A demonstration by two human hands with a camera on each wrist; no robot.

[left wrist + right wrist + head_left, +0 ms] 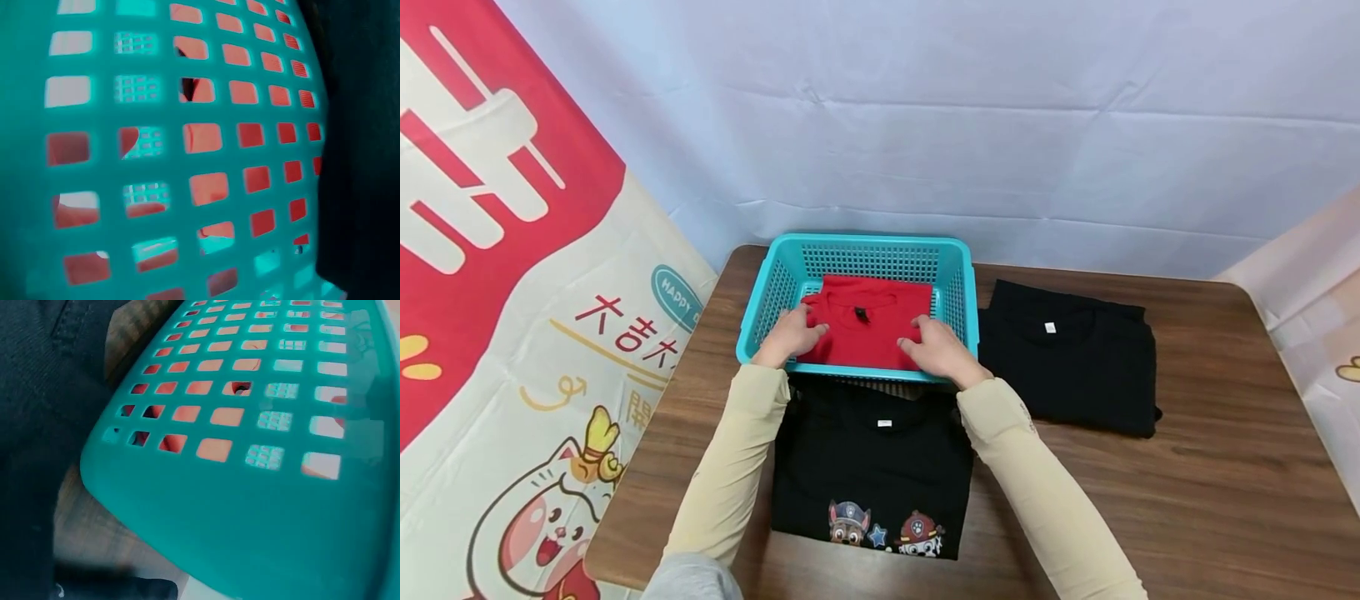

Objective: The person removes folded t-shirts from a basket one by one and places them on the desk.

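Observation:
A folded red T-shirt [868, 329] with a black neck label lies inside a turquoise plastic basket [880, 242]. Over the basket's near left side reaches my left hand [790, 335], thumb and fingers spread at the shirt's left edge. My right hand [942, 350] touches the shirt's right side, its fingers apart. Both wrist views are filled by the basket's perforated near wall [231, 150] [219, 412], with red cloth [255, 134] showing through the holes. The hands themselves are mostly hidden there.
In front of the basket lies a folded black T-shirt [872, 467] with cartoon dog prints. Another folded black T-shirt [1075, 367] lies right of the basket on the wooden table [1217, 467]. A pale cloth backdrop [1000, 133] hangs close behind.

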